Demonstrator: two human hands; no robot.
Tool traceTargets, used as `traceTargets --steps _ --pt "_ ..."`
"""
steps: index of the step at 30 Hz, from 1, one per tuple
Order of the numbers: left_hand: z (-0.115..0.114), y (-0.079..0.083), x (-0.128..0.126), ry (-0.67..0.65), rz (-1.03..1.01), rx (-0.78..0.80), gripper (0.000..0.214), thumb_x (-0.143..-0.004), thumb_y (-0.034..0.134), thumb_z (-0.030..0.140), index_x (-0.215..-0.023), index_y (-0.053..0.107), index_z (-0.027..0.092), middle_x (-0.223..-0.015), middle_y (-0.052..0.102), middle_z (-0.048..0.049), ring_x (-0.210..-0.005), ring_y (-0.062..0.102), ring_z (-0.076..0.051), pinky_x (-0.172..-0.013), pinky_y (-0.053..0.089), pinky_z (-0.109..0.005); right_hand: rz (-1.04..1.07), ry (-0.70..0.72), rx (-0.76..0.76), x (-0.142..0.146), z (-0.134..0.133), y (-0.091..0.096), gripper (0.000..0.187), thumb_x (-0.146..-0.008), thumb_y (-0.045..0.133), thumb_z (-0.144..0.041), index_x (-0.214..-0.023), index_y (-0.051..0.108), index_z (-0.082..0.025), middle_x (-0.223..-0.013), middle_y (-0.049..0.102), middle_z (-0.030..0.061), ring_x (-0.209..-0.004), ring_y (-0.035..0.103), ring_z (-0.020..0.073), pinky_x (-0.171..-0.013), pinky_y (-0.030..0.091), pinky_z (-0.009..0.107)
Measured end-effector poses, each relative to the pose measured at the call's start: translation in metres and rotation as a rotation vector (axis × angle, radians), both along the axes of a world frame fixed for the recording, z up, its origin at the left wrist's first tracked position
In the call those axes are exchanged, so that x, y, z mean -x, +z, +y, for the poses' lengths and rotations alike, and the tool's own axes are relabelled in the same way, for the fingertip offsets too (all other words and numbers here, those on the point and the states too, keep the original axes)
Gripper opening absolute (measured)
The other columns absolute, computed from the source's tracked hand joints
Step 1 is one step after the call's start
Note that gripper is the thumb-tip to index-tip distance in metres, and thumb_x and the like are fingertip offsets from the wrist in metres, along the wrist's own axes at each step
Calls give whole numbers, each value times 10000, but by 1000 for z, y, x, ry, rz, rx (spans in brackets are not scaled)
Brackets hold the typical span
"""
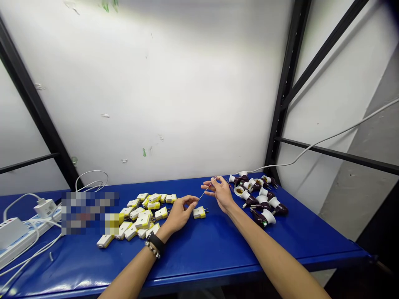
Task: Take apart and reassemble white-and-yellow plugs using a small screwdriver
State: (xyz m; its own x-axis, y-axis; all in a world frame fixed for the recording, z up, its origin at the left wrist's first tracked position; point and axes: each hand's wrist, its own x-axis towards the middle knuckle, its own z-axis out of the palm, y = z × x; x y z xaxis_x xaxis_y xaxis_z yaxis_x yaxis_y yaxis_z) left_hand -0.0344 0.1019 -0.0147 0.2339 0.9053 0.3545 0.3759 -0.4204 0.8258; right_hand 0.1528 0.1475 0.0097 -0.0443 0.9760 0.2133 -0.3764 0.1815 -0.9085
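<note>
Blue bench (199, 257), thin purple-handled screwdriver (205, 191) in right hand (220, 193)

Bright light washes the upper white wall (174, 62); frame edges bow outward.

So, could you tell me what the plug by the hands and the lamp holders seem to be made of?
The plug looks like moulded white and yellow plastic, smooth and slightly glossy; its prongs seem brass, from their yellow metallic shine. The lamp holders look like glossy maroon and white plastic, though the white parts could be ceramic.
</note>
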Motion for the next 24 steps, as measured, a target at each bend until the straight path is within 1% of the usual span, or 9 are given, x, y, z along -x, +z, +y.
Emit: traceTargets --steps 7,14,19,24 --pt "1 -2 2 19 2 -20 279 -913 581 370 -1059 724 180 -1006 761 -67 -867 673 -213 -724 511 -309 29 -2 1 2 -2 2 481 -762 778 -571 -904 452 -247 -886 746 37 -881 766 248 -645 617 307" --pt "2 -4 1 54 1 -27 287 -878 612 361 -1055 726 165 -922 748 -68 -809 650 -204 -667 480 -286 50 1 -18 5 -5 1 468 -768 783 -555 -899 458 -244 -856 736 16 -873 769 245 -646 625 307" --pt "2 -3 1 57 -11 -21 319 -888 600 396 -1047 738 156 -935 756 -84 -797 649 -210 -663 474 -291 55 8 -29 6 -7 3 450 -787 771 -538 -888 450 -238 -847 739 12 -863 774 246 -626 627 292" --pt "1 0 1 59 -12 -26 303 -895 589 375 -1053 754 175 -975 768 -75 -788 642 -206 -691 483 -306 60 -15 -39 4 -5 3 417 -816 746 -523 -894 451 -239 -846 731 3 -869 775 236 -632 631 283"
